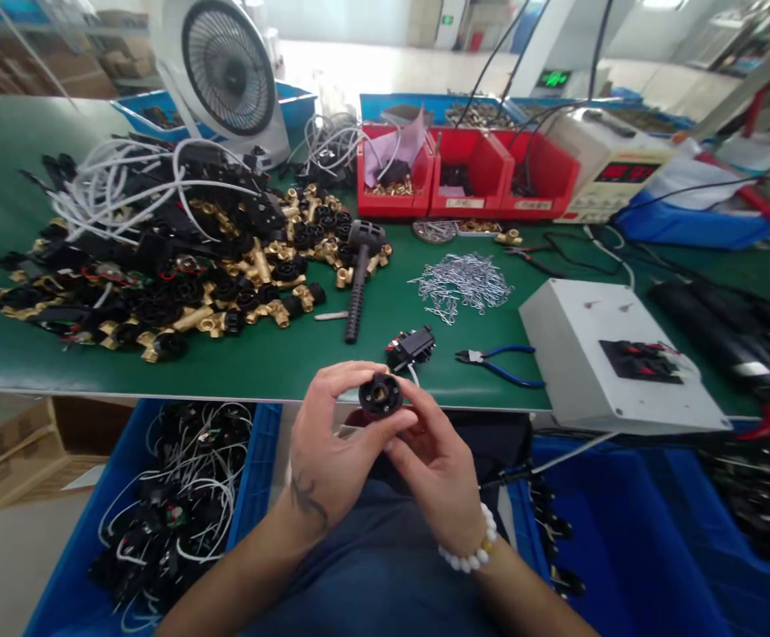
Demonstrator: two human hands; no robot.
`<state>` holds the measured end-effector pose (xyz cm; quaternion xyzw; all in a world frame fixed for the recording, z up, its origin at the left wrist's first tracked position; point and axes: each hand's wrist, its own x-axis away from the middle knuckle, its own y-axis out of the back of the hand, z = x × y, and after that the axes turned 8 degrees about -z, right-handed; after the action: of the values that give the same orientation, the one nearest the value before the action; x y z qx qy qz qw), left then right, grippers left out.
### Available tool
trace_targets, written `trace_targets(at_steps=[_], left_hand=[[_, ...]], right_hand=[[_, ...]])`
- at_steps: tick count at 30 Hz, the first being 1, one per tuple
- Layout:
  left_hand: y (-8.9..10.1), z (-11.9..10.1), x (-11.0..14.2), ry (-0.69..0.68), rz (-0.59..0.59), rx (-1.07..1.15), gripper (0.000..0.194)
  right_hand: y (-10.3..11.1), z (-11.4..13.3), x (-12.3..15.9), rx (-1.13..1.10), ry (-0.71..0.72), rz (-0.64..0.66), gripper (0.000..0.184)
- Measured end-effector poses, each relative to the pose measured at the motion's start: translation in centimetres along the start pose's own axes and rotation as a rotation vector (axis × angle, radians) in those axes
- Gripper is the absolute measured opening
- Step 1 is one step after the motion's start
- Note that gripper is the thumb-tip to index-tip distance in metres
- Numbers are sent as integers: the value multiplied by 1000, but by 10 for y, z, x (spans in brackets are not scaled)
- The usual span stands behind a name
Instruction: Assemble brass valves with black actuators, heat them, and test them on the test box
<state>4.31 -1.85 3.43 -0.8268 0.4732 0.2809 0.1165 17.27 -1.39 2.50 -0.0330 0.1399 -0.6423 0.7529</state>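
Nearest the camera, the left hand (328,447) and right hand (435,469) share a grip on a round black fitting (381,395), held above the lap just before the green worktop (279,358). Steady, even fingertip pressure would likely keep it aligned.

Green bench (279,363), brass-and-black parts heap (179,265), metal clips (463,281), blue-handled pliers (501,363), grey box (614,367)

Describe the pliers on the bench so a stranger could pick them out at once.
Start at the grey box on the right of the green bench. Just left of it, near the bench's front edge, lie the pliers, flat and untouched, beyond the right hand. They alone have blue handles.
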Motion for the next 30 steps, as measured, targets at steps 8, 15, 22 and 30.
trace_targets(at_steps=[8,15,22,30], left_hand=[[-13,-16,3,-58,135,30,43],[-9,-22,2,18,291,170,48],[-6,-30,7,280,321,313,46],[-11,-32,6,771,256,790,40]], right_hand=[[16,14,4,-289,-167,-13,25],[14,22,3,-541,-351,13,16],[19,23,6,-377,-252,-59,15],[16,26,18,-24,-53,-14,46]])
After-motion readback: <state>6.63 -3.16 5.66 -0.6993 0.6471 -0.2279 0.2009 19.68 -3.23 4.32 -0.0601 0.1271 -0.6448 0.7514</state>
